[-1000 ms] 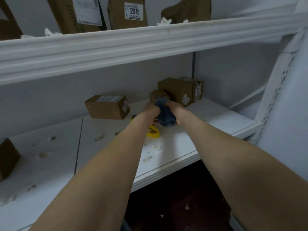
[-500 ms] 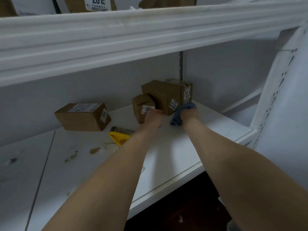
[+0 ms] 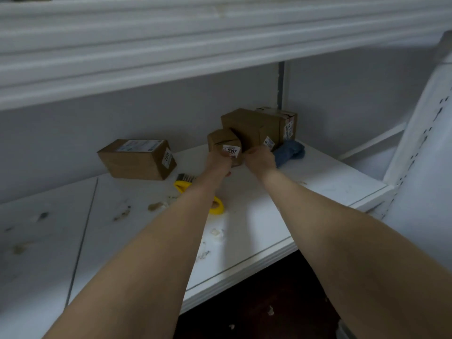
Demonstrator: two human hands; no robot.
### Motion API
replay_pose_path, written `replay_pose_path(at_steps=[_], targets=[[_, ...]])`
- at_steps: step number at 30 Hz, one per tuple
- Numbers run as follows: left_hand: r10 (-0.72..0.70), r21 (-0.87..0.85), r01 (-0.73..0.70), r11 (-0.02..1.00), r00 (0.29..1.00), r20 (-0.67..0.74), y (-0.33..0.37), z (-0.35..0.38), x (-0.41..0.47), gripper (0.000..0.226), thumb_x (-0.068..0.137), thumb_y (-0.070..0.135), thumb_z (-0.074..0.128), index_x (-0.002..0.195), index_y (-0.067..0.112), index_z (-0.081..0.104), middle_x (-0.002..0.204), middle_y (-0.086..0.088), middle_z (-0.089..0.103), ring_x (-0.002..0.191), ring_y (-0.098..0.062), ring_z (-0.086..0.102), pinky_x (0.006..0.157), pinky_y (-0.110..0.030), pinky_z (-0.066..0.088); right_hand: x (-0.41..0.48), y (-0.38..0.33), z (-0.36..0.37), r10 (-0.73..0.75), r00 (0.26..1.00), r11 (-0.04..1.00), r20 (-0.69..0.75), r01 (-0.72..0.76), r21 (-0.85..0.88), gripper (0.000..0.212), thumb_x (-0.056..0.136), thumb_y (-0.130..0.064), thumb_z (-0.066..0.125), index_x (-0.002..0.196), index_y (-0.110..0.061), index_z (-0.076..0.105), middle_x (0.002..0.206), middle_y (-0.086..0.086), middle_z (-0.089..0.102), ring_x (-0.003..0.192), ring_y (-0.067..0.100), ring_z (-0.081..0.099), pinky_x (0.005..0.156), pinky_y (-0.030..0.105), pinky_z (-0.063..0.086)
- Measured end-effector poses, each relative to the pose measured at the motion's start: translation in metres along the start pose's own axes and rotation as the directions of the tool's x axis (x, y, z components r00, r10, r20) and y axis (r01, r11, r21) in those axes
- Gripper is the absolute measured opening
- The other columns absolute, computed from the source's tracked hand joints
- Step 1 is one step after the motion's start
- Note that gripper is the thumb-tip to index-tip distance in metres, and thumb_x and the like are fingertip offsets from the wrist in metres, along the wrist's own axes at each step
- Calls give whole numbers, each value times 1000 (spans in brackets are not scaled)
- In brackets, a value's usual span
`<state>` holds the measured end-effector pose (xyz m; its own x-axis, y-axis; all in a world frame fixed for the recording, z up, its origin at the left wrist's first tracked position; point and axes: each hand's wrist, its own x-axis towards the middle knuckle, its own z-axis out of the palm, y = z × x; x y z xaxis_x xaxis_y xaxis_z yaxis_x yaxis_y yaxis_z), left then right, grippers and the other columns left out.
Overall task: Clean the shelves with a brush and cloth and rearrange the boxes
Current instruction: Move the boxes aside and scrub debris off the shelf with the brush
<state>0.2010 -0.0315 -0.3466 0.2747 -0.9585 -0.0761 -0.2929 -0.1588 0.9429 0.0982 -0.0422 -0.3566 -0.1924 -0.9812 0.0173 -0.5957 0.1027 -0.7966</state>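
4 boxes (image 3: 137, 160) | 1 brush (image 3: 183, 185) | 1 cloth (image 3: 289, 151) | left grip (image 3: 217, 163) and right grip (image 3: 259, 159) both curled on small box (image 3: 223, 142)

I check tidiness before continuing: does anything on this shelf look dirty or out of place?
Debris scraps litter the white shelf, the yellow brush lies loose under the left arm, and the blue cloth is bunched beside the larger cardboard box.

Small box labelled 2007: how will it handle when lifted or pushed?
Probably stiff: the small box is cardboard with crisp edges, so it should keep its shape between the left hand and right hand. Likely light, being much smaller than the larger box behind it. Its flat faces suggest it slides on the shelf rather than rolls.
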Motion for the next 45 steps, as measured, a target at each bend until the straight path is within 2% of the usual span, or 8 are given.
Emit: replay_pose_path(at_steps=[4,8,13,17,25,32,39,45], targets=[[2,-1,-2,1000,998,-59,-2,-46,-10,29,95,8,45,118,-1,59,122,-23,60,113,-35,59,84,-36,54,-32,-29,19,-177,974,984,143,180,-9,29,89,-34,61,95,-6,69,99,9,68,96,25,62,81,32,52],[-23,90,31,996,996,-86,-4,-93,-32,32,96,3,42,125,0,55,130,-15,56,120,-26,54,77,-25,44,-72,-51,37,-315,872,839,375,441,-318,45,85,-47,60,52,-17,51,61,3,58,60,18,57,60,30,47],[-45,73,53,996,992,-115,-20,-132,-41,39,95,7,41,133,-3,46,132,-21,53,115,-33,56,65,-26,46,-95,-44,77,-298,869,624,394,490,-608,37,93,-37,54,121,-13,56,116,7,59,105,27,59,78,33,45],[-127,59,134,989,986,-107,-29,-143,-50,45,95,15,47,137,2,39,111,-12,52,95,-24,51,78,-35,45,-100,-39,92,-259,906,554,334,423,-718,36,100,-22,41,134,-13,50,135,10,51,123,29,51,95,39,43],[-136,98,142,985,988,-69,-33,-127,-49,27,98,8,40,72,14,37,71,-1,36,62,-13,39,76,-32,40,-93,-37,52,-264,931,870,251,342,-355,27,98,-39,37,98,-22,58,108,11,68,95,31,66,81,34,50],[-146,86,149,985,989,-33,-29,-111,-52,29,96,8,43,125,0,48,95,-10,47,92,-25,48,79,-36,47,-92,-41,37,-87,958,978,272,30,205,21,95,-9,42,83,-5,58,81,10,66,46,15,63,50,23,54],[-207,46,208,977,978,-21,-23,-114,-57,32,97,5,41,129,5,45,131,-18,49,118,-30,52,66,-30,45,-81,-30,14,52,999,931,0,-48,-362,43,101,-34,38,124,-3,57,127,18,57,116,34,55,91,39,46],[-201,76,202,977,979,-17,-28,-111,-58,37,97,6,42,134,5,41,132,-18,47,115,-29,52,77,-29,43,-86,-13,23,83,989,845,119,-7,-535,47,104,-35,31,143,-10,40,147,11,41,132,29,42,104,38,36]])
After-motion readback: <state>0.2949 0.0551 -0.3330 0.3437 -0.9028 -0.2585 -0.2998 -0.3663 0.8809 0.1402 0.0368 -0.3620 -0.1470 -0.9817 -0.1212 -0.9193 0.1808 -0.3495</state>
